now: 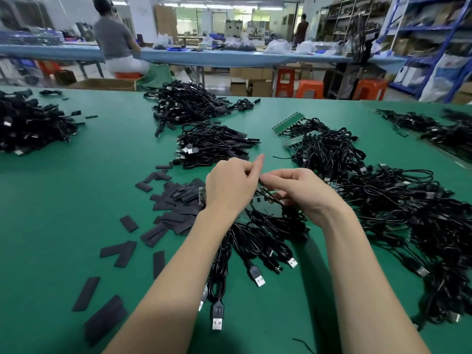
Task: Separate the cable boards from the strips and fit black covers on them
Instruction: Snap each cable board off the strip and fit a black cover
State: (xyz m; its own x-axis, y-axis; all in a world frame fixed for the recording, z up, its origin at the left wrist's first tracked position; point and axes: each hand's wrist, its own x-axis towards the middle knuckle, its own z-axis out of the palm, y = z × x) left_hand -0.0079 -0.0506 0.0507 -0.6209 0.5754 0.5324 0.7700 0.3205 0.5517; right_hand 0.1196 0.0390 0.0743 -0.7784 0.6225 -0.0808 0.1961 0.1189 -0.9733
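Both hands meet at the centre of the frame above the green worktop [63,190]. The left hand [229,190] has its fingers curled in a narrow grip, thumb and forefinger pinching at the upper edge of a small cable board [263,191]; one finger points upward. The right hand [298,192] grips the same cable board from the right side, fingers curled over it. What lies under the fingers cannot be made out in detail. A bundle of black cables [255,241] with USB plugs hangs from the hands toward the lower centre. Loose black covers [173,200] lie scattered left of centre and down toward the lower left. A green strip [288,122] rests at the upper right of centre, beside an unsorted cable heap [329,149]. Further cable heaps [189,106] sit at upper centre. Other persons are visible in the blurred background.
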